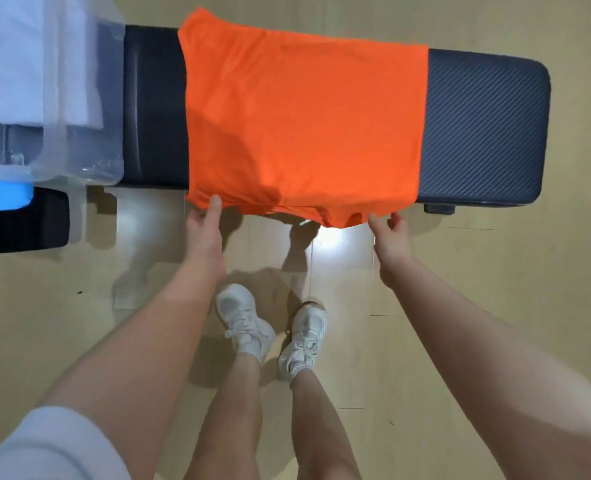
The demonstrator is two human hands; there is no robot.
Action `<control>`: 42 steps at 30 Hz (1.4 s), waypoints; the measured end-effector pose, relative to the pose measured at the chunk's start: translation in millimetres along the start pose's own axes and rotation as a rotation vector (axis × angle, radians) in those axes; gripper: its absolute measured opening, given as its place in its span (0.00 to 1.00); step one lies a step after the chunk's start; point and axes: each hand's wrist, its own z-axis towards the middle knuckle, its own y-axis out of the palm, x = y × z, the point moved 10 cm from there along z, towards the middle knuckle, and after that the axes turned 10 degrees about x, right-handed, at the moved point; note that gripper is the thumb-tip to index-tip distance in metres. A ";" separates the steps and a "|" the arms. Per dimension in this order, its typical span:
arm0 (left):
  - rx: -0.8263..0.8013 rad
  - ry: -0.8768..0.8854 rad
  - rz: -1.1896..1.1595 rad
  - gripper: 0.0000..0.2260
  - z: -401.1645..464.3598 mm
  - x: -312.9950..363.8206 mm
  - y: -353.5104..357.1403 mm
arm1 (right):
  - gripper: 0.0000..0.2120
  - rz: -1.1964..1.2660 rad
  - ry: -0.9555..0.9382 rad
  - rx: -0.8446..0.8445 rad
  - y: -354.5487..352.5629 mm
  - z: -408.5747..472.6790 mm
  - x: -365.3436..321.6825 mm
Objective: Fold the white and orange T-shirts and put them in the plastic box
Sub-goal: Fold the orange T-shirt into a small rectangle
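Head view. Orange T-shirt [304, 126] lies spread across the middle of the dark padded desk [484, 126], its near edge hanging off the desk's front side toward the person. Left hand [204, 230] pinches the near-left corner of the shirt, thumb on top of the cloth. Right hand [391, 237] reaches to the near-right part of the hanging edge; forefinger and thumb appear to nip the cloth, but contact is at the very hem and hard to confirm. Both forearms are bare and extended forward.

Clear plastic box [79, 98] sits on the left end of the desk, well apart from the orange shirt. White T-shirt [17, 57] is inside it, folded, seen through the translucent wall. A blue part [3, 197], possibly a latch or handle, shows at the box's near-left corner.

White sneakers [270, 330] stand on the light wooden floor [495, 306] below the hands.
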 end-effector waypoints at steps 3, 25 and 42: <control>-0.100 -0.018 -0.149 0.16 13.5 1.1 17.9 | 0.30 0.216 0.027 -0.006 17.8 20.6 3.0; -0.425 -0.154 -0.305 0.13 12.7 -31.9 35.2 | 0.11 0.478 0.139 -0.239 11.8 10.1 51.4; 0.207 -0.215 -0.018 0.05 -58.9 56.9 9.3 | 0.26 0.391 0.173 0.151 -46.3 -25.3 -52.6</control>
